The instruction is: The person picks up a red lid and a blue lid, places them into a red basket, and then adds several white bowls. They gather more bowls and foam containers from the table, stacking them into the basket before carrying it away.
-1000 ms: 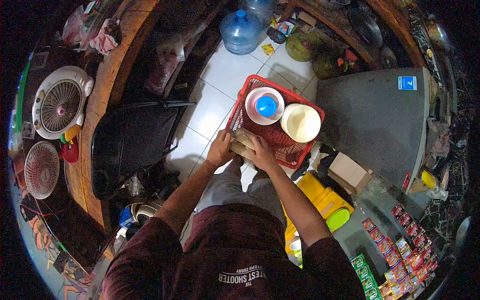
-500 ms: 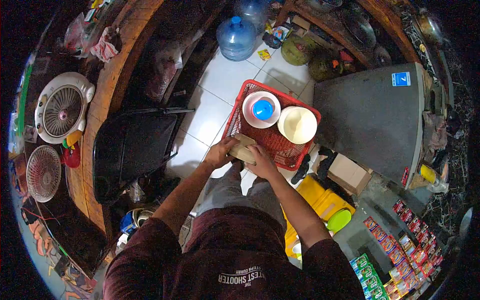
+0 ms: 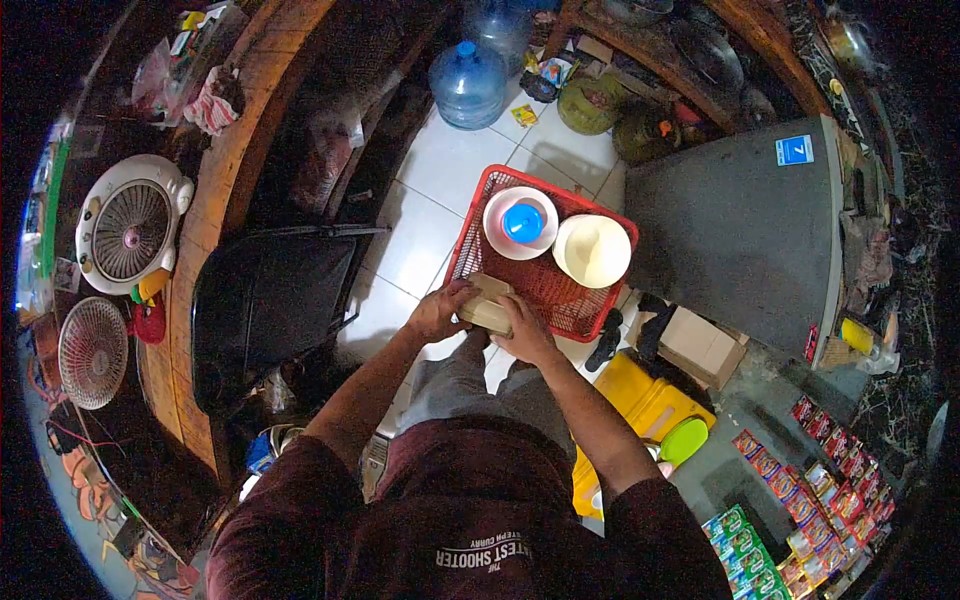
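Between my hands is a small brown cardboard box (image 3: pixel 487 304), held in front of my legs at the near edge of a red plastic basket (image 3: pixel 478 220). My left hand (image 3: pixel 440 311) grips its left side with bent fingers. On the right side, my right hand (image 3: pixel 524 332) has its fingers closed round the box. In the basket stand a white bowl (image 3: pixel 493 240) with a blue round thing (image 3: pixel 522 223) inside, and a cream-coloured tub (image 3: pixel 592 252) to its right.
A black chair (image 3: pixel 270 310) stands to the left and a grey fridge-like cabinet (image 3: pixel 725 230) to the right. Blue water jugs (image 3: pixel 468 90) and green gas cylinders (image 3: pixel 588 105) are at the back. A yellow container (image 3: pixel 640 400) and an opened carton (image 3: pixel 700 345) lie nearer on the right.
The box has turned slightly between my hands, and its upper flap shows more. Both hands keep their hold. The view has shifted a little.
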Motion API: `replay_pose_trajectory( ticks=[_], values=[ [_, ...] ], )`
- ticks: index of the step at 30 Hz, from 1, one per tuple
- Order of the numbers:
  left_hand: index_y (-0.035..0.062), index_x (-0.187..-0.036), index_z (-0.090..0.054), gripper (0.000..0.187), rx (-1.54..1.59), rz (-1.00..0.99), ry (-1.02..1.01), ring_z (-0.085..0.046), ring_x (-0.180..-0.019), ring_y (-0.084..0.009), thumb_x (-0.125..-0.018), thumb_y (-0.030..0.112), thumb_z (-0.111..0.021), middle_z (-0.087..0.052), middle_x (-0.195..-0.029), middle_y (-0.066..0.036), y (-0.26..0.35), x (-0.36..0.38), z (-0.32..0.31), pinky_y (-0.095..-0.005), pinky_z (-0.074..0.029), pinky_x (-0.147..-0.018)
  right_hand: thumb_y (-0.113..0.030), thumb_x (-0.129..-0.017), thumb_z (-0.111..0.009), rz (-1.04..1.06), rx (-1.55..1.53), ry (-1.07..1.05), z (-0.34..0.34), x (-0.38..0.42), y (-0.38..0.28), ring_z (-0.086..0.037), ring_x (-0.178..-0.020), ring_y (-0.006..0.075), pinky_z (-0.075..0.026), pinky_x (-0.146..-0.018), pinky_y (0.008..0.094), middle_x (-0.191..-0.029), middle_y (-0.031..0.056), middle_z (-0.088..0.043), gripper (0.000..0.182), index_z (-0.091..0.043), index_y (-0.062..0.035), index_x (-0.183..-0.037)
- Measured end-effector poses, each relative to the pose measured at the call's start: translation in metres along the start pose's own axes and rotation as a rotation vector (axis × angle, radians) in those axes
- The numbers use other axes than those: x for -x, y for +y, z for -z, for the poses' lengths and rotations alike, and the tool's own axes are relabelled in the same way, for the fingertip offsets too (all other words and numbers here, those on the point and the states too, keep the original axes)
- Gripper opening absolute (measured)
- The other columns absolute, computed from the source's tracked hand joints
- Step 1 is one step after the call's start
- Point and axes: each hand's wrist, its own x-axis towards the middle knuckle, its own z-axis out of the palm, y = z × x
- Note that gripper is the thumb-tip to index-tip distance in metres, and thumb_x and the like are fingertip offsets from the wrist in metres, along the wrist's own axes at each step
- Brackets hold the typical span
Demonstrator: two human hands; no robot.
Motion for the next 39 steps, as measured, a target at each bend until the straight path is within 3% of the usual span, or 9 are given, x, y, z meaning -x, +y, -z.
replay_pose_trajectory(
  ticks=[4,7,9,15,18,27,37,39],
  values=[
    [0.0086,-0.130,-0.042,0.081,0.009,0.049,-0.065,-0.045,-0.120,-0.0352,-0.060,0.020,-0.082,-0.043,-0.132,-0.018,0.009,-0.001,0.010,-0.0432,-0.043,-0.097,-0.023,-0.070,-0.074,-0.016,-0.022,-0.045,0.006,0.000,-0.002,-0.039,-0.123,0.0363,-0.034,-0.102,0.0436,-0.134,0.0189,-0.038,0.074,-0.037,-0.0055,-0.132],
    [0.0072,-0.127,-0.046,0.074,0.001,-0.010,0.012,-0.053,-0.110,-0.0374,-0.062,0.014,-0.078,-0.048,-0.127,-0.018,0.014,0.001,0.013,-0.0425,-0.048,-0.090,-0.022,-0.072,-0.073,0.010,0.000,-0.010,0.005,0.002,-0.002,-0.039,-0.123,0.0366,-0.035,-0.102,0.0434,-0.133,0.0189,-0.038,0.072,-0.037,-0.0063,-0.133],
    [0.0069,-0.126,-0.048,0.065,0.018,0.005,0.033,-0.053,-0.112,-0.0351,-0.067,0.015,-0.075,-0.051,-0.125,-0.018,0.010,0.003,0.008,-0.0423,-0.048,-0.090,-0.018,-0.072,-0.073,0.029,-0.034,0.026,0.004,0.002,-0.001,-0.043,-0.119,0.0367,-0.034,-0.101,0.0458,-0.129,0.0173,-0.043,0.064,-0.044,-0.0070,-0.128],
    [0.0101,-0.128,-0.048,0.059,0.061,0.096,-0.030,-0.056,-0.108,-0.0324,-0.074,0.014,-0.072,-0.055,-0.120,-0.016,-0.004,0.006,-0.003,-0.0390,-0.048,-0.091,-0.018,-0.075,-0.070,0.072,-0.006,0.040,0.004,0.003,0.002,-0.047,-0.114,0.0345,-0.038,-0.097,0.0450,-0.126,0.0158,-0.046,0.056,-0.047,-0.0086,-0.126],
    [0.0099,-0.126,-0.050,0.059,0.041,0.104,-0.017,-0.056,-0.106,-0.0333,-0.072,0.015,-0.074,-0.055,-0.119,-0.016,-0.004,0.005,-0.003,-0.0398,-0.048,-0.090,-0.018,-0.077,-0.068,0.032,0.037,-0.001,0.004,0.003,0.001,-0.045,-0.120,0.0307,-0.040,-0.098,0.0413,-0.130,0.0121,-0.043,0.059,-0.044,-0.0117,-0.130],
    [0.0108,-0.127,-0.046,0.073,-0.018,0.051,-0.019,-0.054,-0.109,-0.0365,-0.062,0.015,-0.080,-0.051,-0.124,-0.018,0.007,0.005,0.008,-0.0424,-0.048,-0.090,-0.019,-0.074,-0.071,0.031,-0.021,0.065,-0.001,0.008,-0.004,-0.043,-0.119,0.0339,-0.040,-0.098,0.0422,-0.129,0.0135,-0.042,0.064,-0.041,-0.0086,-0.129],
    [0.0124,-0.129,-0.044,0.074,-0.074,0.096,-0.088,-0.046,-0.119,-0.0350,-0.064,0.018,-0.079,-0.043,-0.133,-0.016,0.020,0.022,0.042,-0.0428,-0.042,-0.098,-0.026,-0.080,-0.069,0.066,-0.006,0.206,0.014,0.030,-0.007,-0.042,-0.121,0.0346,-0.038,-0.100,0.0423,-0.132,0.0175,-0.039,0.063,-0.039,-0.0069,-0.131],
    [0.0115,-0.128,-0.043,0.072,-0.082,0.054,-0.027,-0.047,-0.118,-0.0354,-0.066,0.020,-0.078,-0.044,-0.132,-0.016,0.024,0.025,0.053,-0.0432,-0.042,-0.097,-0.029,-0.084,-0.066,-0.028,-0.046,0.217,0.021,0.040,-0.010,-0.041,-0.122,0.0349,-0.037,-0.100,0.0422,-0.132,0.0188,-0.039,0.059,-0.039,-0.0065,-0.131]
  ],
)
